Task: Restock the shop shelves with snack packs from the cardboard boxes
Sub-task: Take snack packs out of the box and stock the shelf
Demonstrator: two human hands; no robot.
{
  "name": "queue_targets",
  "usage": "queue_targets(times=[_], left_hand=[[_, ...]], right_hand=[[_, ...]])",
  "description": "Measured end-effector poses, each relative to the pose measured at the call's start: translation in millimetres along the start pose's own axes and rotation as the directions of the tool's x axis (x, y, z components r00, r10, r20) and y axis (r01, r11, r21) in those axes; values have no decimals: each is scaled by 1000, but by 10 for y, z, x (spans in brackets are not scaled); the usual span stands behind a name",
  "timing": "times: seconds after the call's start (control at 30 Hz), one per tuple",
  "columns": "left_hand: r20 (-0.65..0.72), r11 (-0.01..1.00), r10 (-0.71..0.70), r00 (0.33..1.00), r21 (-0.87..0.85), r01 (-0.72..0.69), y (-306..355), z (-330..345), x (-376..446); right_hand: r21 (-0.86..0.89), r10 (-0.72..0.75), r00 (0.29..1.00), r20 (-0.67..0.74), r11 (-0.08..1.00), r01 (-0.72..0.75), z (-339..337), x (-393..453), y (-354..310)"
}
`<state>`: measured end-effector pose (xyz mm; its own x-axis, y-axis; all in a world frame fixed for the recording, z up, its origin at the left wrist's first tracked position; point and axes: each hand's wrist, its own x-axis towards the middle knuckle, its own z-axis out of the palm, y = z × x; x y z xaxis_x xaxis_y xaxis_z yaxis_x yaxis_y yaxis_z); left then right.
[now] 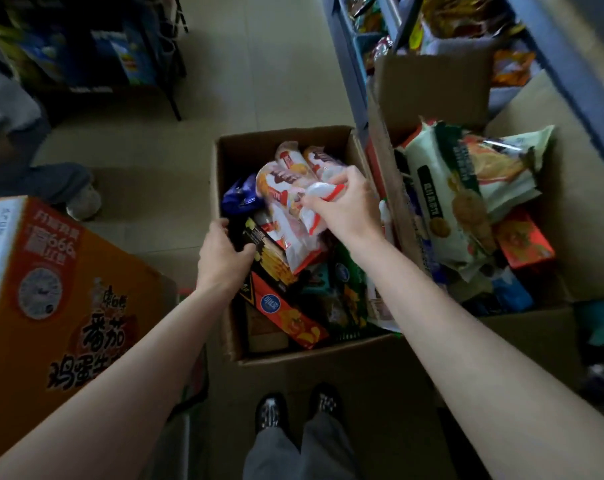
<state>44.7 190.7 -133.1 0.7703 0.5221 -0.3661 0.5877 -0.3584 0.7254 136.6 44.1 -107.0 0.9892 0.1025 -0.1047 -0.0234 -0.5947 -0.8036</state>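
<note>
Snack packs (293, 216) in white and red wrapping fill the upper part of an open cardboard box (231, 147) that stands on the floor (266, 74), directly in front of the person's shoes (297, 408). The right hand (345, 202) is closed around the top edge of one white and red pack, pinching the crumpled wrapper between thumb and fingers; the pack hangs partly above the others in the box. The left hand (224, 258) reaches into the left side of the same box and grips a dark pack with yellow print (266, 251), the thumb on the near side and the fingers curled over the far side. Under these packs lie a blue pack (240, 195), a red-orange carton (290, 317) and some green packs (349, 292), all mixed together.

Just to the right stands a second cardboard box (432, 84), touching the first one. It holds large pale green biscuit packs (466, 188) piled up to its rim, and a small orange box (523, 237) beside them. Behind this box rises a blue-grey shelf (563, 64) that carries more snack bags, blurred in the picture.

At the left a big orange carton with Chinese print (61, 299) stands near the person's left arm. Farther back on the left there is a dark rack with blue packs (120, 57), and the leg and pale shoe of another person (82, 202) on the floor.
</note>
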Motion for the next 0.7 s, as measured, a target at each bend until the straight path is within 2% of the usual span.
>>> queue_targets(times=[0.03,0.1,0.2,0.33,0.47,0.53,0.6,0.7], left_hand=[[22,986,128,991,108,-130,100,8,8],[100,867,382,919,305,-394,355,4,-8],[285,665,542,790,429,-611,764,36,-140],[402,499,664,631,391,-773,1186,264,-628],[455,360,780,429,235,-903,1624,693,-1334],[482,233,819,311,216,-948,1823,923,-1753],[518,49,838,169,237,-970,1936,1189,-2260],[500,-146,866,-22,210,-967,1940,1725,-3279]], right_hand=[[72,43,999,26,996,-44,-213,-78,-8],[130,55,993,103,989,-68,-684,-238,-52],[104,1,976,217,994,-24,-1425,-556,-209],[-27,1,977,213,1000,5,-2338,-1012,-204],[-153,162,953,258,980,-126,-3165,-1688,98],[-238,251,928,275,953,-187,-3442,-2123,262],[-358,289,937,198,911,-205,-3619,-2598,483],[-643,281,959,-23,731,-230,-3862,-3425,947]])
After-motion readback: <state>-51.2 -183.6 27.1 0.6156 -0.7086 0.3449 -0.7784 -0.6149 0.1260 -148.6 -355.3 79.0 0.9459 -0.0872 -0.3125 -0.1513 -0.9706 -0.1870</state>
